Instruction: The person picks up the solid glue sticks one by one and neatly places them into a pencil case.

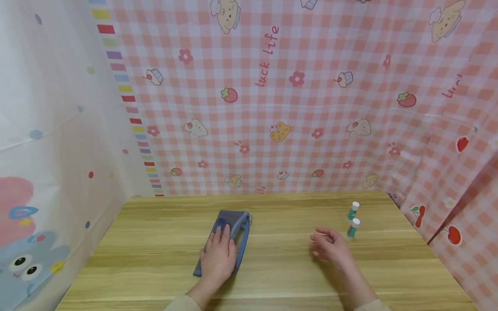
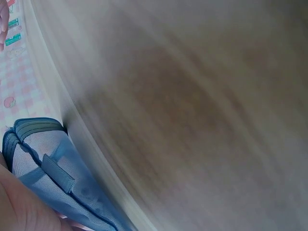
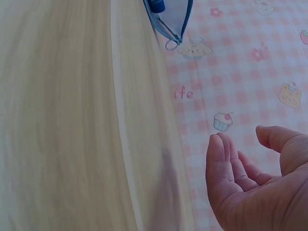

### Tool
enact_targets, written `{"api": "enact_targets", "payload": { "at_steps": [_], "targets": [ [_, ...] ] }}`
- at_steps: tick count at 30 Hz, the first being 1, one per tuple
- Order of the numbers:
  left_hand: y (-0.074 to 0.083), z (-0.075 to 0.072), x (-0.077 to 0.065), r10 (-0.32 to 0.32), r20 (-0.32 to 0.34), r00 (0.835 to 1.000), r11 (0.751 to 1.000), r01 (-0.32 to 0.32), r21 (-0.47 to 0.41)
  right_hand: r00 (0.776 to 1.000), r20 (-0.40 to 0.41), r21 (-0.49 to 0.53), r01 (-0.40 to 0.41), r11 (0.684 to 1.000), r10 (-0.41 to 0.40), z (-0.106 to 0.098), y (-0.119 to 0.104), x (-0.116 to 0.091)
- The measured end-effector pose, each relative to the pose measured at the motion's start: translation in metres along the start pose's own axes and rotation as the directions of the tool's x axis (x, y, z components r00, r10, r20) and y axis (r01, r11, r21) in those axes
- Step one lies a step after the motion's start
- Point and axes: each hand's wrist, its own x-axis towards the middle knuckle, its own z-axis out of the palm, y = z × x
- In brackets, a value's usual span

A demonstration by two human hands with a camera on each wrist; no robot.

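My left hand (image 1: 219, 257) lies over a blue mesh zipper pouch (image 1: 230, 215), its fingers extended across the top. The pouch's zipped side gapes toward the right, with a ring pull (image 3: 172, 45) at its far end. Through the mesh shows a dark blue cylindrical item (image 3: 157, 6). In the left wrist view the pouch (image 2: 57, 163) stands up off the table beside the edge of the hand. My right hand (image 1: 330, 248) hovers over the table with fingers loosely bent and thumb apart, nothing in it. Two small green tubes with white caps (image 1: 353, 228) (image 1: 353, 211) stand just beyond it.
The wooden table (image 1: 163, 242) spreads under both hands. A pink checked curtain (image 1: 249, 112) hangs along its back edge and right side. On the left hangs a white curtain (image 1: 78, 142) with cartoon prints.
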Motion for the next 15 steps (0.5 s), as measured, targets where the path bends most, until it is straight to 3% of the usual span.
{"api": "enact_targets", "payload": {
  "at_steps": [15],
  "targets": [
    [0.000, 0.001, 0.000, 0.003, -0.004, 1.000, 1.000, -0.003, -0.007, 0.999, -0.037, -0.003, 0.027, 1.000, -0.027, -0.033, -0.007, -0.011]
  ]
}}
